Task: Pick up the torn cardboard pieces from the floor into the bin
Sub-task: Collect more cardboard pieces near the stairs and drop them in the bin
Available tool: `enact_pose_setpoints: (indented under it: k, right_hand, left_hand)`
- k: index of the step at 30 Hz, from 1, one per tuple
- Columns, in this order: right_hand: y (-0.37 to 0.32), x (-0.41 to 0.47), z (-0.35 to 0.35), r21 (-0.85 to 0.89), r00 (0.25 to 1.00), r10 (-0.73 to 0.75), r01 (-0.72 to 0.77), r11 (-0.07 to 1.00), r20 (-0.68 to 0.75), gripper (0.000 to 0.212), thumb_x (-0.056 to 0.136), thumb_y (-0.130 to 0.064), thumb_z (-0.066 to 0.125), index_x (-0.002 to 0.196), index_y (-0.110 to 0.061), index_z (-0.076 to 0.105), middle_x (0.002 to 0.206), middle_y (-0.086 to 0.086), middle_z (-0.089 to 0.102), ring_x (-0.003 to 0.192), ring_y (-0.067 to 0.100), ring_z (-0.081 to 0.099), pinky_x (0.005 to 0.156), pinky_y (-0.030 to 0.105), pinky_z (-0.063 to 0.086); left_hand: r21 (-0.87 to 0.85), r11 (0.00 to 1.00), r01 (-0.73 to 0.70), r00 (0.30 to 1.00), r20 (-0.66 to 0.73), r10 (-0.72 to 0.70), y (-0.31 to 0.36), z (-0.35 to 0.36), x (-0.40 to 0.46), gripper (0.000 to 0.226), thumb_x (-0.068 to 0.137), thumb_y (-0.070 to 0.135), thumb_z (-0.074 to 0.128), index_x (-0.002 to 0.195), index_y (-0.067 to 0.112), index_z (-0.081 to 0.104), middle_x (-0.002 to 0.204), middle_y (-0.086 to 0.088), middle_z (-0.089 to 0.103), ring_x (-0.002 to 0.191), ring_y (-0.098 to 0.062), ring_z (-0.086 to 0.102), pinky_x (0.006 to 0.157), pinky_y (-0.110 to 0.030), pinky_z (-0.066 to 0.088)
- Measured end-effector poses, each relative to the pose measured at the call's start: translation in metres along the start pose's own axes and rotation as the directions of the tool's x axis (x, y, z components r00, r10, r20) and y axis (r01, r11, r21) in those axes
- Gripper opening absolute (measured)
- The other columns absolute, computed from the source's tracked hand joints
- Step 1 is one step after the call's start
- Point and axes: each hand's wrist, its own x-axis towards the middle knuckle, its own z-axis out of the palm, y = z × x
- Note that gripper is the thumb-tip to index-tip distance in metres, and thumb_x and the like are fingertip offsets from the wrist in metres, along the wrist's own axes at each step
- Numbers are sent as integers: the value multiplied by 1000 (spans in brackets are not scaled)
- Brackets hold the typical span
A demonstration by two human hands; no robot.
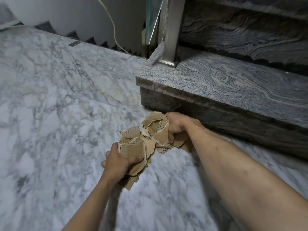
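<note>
The torn cardboard pieces [150, 139] are brown corrugated scraps with ragged edges and exposed fluting, bunched together in one loose, overlapping heap. The heap is held above the white marble floor [58, 114], near the foot of a grey stone step [216, 84]. One cluster of flat, stacked pieces sits at the lower left of the heap, and a more crumpled cluster sits at the upper right.

Two bare forearms in view, no sleeves, no gloves, no watch, rings or bands. Left hand [119, 161] and right hand [177, 125] both uncovered, nails short and unpainted where visible. Right forearm [236, 172] broader in frame, faint veins and a few small marks along it. Left forearm [98, 199] slimmer, slightly blurred toward the bottom edge.
</note>
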Motion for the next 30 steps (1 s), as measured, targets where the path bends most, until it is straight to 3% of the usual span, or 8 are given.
enact_pose_setpoints:
  k: [5,9,14,17,20,23,26,30]
  right_hand:
    - [23,-33,14,217,982,32,10,976,-185,105,44,-24,98,136,-22,48,126,4,64,114,32,60,91,39,53]
    - [81,-72,33,617,961,138,42,786,-241,101,18,-24,96,113,-19,62,104,-4,74,99,24,70,85,37,59]
    - [161,-161,53,729,949,273,-75,681,-157,74,35,-8,98,101,-15,67,95,1,75,90,24,69,78,31,54]
    - [195,-208,67,773,921,367,-140,618,-128,72,41,-8,98,105,-19,66,97,2,75,90,24,68,82,35,54]
    - [216,-253,80,860,883,453,-132,493,-125,69,49,-4,96,110,-18,66,97,0,73,88,21,67,68,30,51]
    - [240,-300,88,942,799,593,-111,316,-104,67,54,-6,95,113,-14,64,96,2,71,85,19,66,64,28,49]
    - [275,-348,95,977,706,703,-81,197,-83,86,30,-26,101,108,-10,71,94,7,76,88,26,71,79,37,58]
    - [325,-411,125,994,592,802,-11,110,-82,83,29,-25,103,105,-10,74,96,10,78,87,29,75,84,45,60]
  left_hand:
    - [-4,1000,23,999,-27,-23,1,-3,2,83,33,68,88,101,43,48,116,4,62,113,-28,55,96,-41,47]
    - [-30,1000,-1,1000,-16,0,-17,-3,17,90,27,74,89,105,42,59,105,11,72,102,-24,67,94,-50,54]
    - [-39,998,-43,996,79,46,25,-10,-30,82,39,39,95,113,24,64,101,6,76,91,-18,73,81,-44,61]
    - [-22,994,-107,973,203,109,45,3,-63,57,54,18,94,104,23,68,96,3,77,89,-19,73,76,-37,60]
    - [-16,990,-138,947,289,137,55,24,-86,45,61,2,90,95,23,70,92,1,78,86,-20,73,75,-34,60]
    - [7,986,-166,900,410,149,63,59,-107,46,59,2,91,97,18,71,92,-1,78,87,-24,73,71,-32,60]
    - [70,970,-232,817,555,156,80,105,-139,43,62,3,91,93,18,66,88,-1,74,78,-21,69,56,-22,53]
    - [120,930,-348,688,706,167,103,171,-180,69,42,22,95,106,16,69,94,-2,77,86,-24,73,67,-35,62]
